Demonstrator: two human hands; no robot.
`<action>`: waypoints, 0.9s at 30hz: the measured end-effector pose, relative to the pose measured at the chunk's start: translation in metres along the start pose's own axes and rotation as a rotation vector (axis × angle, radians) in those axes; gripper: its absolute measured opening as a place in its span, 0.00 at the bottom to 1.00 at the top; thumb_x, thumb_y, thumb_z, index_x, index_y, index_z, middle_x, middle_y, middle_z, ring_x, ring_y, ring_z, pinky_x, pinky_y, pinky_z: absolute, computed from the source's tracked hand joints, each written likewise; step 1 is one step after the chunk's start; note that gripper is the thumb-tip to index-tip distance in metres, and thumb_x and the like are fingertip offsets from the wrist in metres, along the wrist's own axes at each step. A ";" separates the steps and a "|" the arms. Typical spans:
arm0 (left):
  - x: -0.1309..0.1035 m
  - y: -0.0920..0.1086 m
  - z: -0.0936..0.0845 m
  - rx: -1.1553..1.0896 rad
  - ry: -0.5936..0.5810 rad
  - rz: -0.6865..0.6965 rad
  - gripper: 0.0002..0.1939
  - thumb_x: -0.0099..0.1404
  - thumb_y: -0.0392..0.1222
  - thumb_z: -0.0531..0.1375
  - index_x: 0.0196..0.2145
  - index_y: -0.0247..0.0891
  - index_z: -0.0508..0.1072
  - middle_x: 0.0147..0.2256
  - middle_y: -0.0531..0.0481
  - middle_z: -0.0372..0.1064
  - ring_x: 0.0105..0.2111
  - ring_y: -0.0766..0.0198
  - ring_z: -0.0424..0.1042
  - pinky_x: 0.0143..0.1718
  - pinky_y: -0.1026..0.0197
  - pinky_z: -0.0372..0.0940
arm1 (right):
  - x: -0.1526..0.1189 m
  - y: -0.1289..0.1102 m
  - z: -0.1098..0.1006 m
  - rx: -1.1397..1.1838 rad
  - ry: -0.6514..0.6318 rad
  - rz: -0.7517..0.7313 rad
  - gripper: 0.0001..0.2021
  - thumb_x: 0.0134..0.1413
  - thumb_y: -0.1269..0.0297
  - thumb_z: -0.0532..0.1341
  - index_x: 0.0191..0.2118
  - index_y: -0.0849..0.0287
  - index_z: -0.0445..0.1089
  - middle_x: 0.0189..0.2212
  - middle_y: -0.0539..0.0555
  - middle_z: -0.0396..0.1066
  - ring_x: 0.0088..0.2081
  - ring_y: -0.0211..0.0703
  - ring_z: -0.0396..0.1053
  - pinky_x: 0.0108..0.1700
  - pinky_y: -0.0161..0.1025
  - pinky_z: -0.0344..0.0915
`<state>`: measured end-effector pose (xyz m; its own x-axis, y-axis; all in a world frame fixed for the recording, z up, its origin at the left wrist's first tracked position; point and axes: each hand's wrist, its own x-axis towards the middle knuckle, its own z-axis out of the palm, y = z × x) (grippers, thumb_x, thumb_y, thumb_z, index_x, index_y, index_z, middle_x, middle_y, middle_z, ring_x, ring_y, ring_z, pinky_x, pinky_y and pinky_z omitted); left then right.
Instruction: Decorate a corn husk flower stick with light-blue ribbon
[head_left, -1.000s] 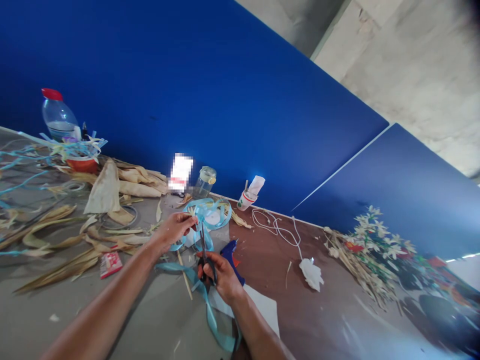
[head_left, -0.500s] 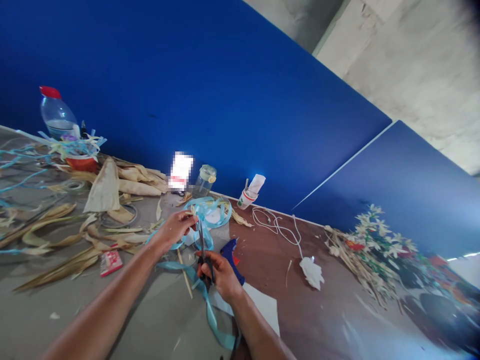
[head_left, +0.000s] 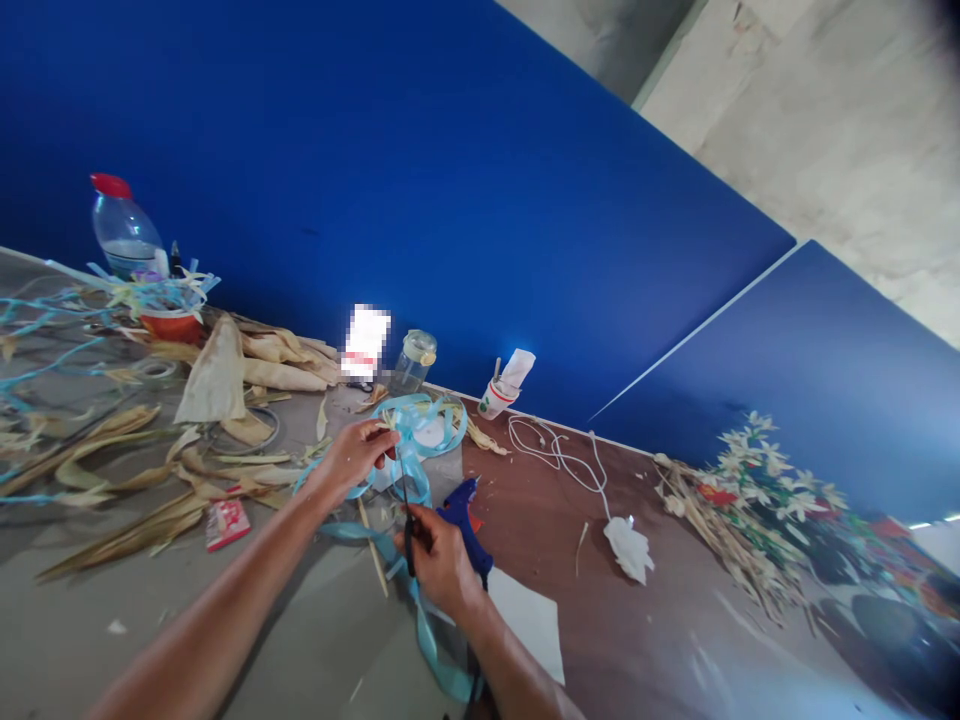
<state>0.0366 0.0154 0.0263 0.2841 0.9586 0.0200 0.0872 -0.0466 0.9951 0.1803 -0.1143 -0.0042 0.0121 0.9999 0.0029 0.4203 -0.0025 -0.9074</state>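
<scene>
Clasping scissors (head_left: 409, 535) in curled right hand (head_left: 444, 565); at 11 o'clock from it, pinching ribbon (head_left: 429, 640) in left hand (head_left: 356, 458); could nick thumb (head_left: 392, 438) with blades (head_left: 404, 476) so near.

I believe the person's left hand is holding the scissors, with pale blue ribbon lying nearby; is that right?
Not quite: the head view shows the scissors held in the right hand, not the left hand; pale blue ribbon does lie nearby.
</scene>
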 end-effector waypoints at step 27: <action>-0.005 0.011 -0.001 -0.010 -0.010 0.007 0.13 0.51 0.49 0.59 0.19 0.37 0.67 0.16 0.56 0.62 0.18 0.68 0.60 0.21 0.65 0.52 | 0.002 0.009 0.003 0.034 0.013 -0.072 0.14 0.50 0.64 0.59 0.42 0.61 0.72 0.23 0.47 0.62 0.24 0.34 0.56 0.27 0.30 0.56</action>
<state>0.0350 0.0101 0.0369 0.2941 0.9554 0.0264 0.0754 -0.0507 0.9959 0.1817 -0.1127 -0.0133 -0.0055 0.9972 0.0743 0.3894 0.0705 -0.9184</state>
